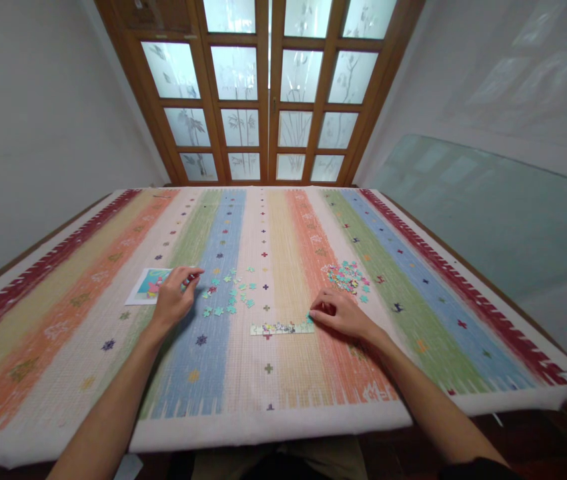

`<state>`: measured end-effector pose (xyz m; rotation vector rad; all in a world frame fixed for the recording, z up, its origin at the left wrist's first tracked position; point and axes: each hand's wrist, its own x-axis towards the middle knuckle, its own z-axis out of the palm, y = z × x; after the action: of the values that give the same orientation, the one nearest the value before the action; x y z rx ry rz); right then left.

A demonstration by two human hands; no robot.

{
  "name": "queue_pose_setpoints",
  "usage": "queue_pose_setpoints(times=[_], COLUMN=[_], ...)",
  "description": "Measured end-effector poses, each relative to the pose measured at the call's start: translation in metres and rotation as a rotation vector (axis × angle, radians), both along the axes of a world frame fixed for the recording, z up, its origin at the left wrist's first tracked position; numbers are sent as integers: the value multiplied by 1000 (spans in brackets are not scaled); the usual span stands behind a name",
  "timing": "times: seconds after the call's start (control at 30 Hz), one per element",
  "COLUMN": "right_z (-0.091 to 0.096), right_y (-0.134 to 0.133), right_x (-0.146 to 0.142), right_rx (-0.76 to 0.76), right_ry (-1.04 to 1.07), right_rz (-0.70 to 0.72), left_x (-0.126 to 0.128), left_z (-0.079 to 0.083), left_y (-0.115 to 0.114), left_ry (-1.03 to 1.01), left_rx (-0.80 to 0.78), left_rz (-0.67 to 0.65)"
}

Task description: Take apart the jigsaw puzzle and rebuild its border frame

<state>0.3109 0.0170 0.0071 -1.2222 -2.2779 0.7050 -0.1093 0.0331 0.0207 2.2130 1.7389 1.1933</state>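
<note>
My right hand [341, 313] pinches a small teal jigsaw puzzle piece [310, 317] between thumb and forefinger. It sits at the right end of a joined strip of puzzle pieces [283, 329], pale along its edge and patterned in the middle. My left hand [177, 293] hovers by the right side of a picture card [144, 288] with a teal and pink print, partly covering it. Its fingers are curled with thumb and forefinger close together; what they hold, if anything, is too small to name. Between my hands lie scattered teal puzzle pieces [232, 300].
A heap of mixed puzzle pieces [346, 275] lies beyond my right hand. All rest on a striped tablecloth [243, 380] covering a wide table. Wooden doors with frosted panes [268, 120] stand behind the far edge, and a glass sheet [493, 200] leans on the right wall.
</note>
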Motion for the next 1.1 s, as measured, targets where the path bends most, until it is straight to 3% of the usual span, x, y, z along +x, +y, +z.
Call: queue_pose_setpoints(times=[0.17, 0.4, 1.1], right_z=[-1, -2, -12], right_y=[0, 0, 1], right_x=[0, -1, -1], right_rx=[21, 41, 164], right_ry=[-12, -24, -1], right_rz=[4, -1, 21], left_x=[-11, -7, -6], left_z=[-9, -16, -20], left_y=[5, 5, 6], left_ry=[81, 111, 194], left_rx=[-42, -91, -175], left_rz=[-6, -48, -224])
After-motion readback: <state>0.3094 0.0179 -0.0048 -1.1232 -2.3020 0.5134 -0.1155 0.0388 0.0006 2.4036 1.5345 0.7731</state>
